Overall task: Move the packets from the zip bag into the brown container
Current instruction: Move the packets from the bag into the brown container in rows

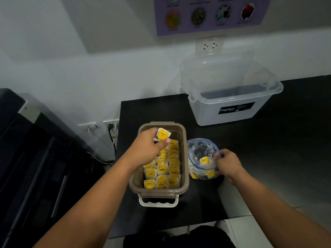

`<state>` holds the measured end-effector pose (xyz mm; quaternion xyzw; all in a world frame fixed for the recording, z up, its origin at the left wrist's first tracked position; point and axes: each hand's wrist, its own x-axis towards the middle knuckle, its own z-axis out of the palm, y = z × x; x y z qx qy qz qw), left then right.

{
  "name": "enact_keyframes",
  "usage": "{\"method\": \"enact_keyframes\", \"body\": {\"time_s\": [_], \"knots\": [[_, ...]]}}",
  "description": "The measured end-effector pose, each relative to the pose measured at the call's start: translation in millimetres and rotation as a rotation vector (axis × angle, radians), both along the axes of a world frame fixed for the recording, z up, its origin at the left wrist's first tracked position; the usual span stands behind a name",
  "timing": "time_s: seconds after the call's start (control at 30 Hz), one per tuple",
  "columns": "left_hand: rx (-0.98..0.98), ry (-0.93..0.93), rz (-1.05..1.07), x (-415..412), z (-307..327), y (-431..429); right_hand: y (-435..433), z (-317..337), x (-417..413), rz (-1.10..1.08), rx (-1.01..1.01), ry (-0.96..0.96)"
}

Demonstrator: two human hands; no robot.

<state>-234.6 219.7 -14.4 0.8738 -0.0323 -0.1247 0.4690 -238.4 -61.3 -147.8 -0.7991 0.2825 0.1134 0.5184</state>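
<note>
Placing step: left hand [146,146] pinches one honey tea packet [162,134] over the brown container's [184,158] empty far end, right hand [226,162] grips the zip bag [200,149] rim; next, lower and release it behind the filed rows.

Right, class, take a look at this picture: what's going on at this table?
Someone is emptying a zip bag into a brown container. The left hand holds one tea packet over the container's far end, above rows already packed inside. The right hand pinches the bag's open rim; a few packets remain in it.
</note>
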Motion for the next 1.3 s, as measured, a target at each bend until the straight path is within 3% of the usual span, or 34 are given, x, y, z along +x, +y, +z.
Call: {"method": "enact_keyframes", "body": {"time_s": [0.47, 0.67, 0.8, 1.0, 1.3], "knots": [[0.103, -0.043, -0.106, 3, -8, 1, -1, 2, -7, 0.010, -0.014, -0.044], [0.173, 0.058, -0.213, -6, -14, 4, 3, 19, -21, 0.024, -0.266, 0.018], [0.197, 0.127, -0.297, -15, -20, -2, 6, 23, -24, -0.042, -0.049, 0.127], [0.342, 0.176, -0.424, -15, -31, -6, 9, 24, -23, -0.168, 0.277, 0.111], [0.422, 0.206, -0.485, -10, -37, -8, 12, 15, -25, -0.313, 0.344, 0.038]]}}
